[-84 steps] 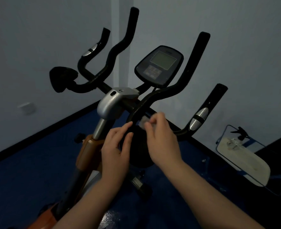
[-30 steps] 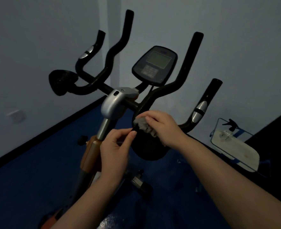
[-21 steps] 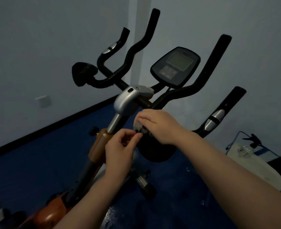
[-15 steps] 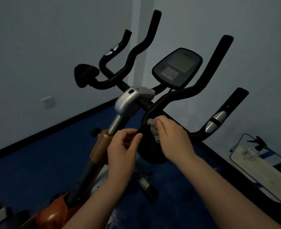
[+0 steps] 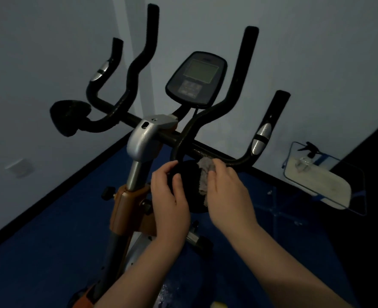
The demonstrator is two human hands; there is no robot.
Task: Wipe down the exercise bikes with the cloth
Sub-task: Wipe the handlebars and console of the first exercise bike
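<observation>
A black and orange exercise bike (image 5: pixel 137 207) stands in front of me, with black handlebars (image 5: pixel 205 121) and a console (image 5: pixel 195 78) on top. My right hand (image 5: pixel 225 192) presses a small grey cloth (image 5: pixel 204 172) against the right edge of the near black elbow pad (image 5: pixel 187 185). My left hand (image 5: pixel 170 203) grips that pad's left edge, thumb on its face. A second elbow pad (image 5: pixel 69 117) sits at the far left.
A clear tray (image 5: pixel 323 181) holding a spray bottle (image 5: pixel 304 155) lies on the blue floor (image 5: pixel 50 252) by the right wall. Pale walls close in behind the bike, with a wall socket (image 5: pixel 20 167) at the left.
My right hand slid the cloth from the pad's top down along its right side. My left hand kept its hold on the pad. The view shifted slightly.
</observation>
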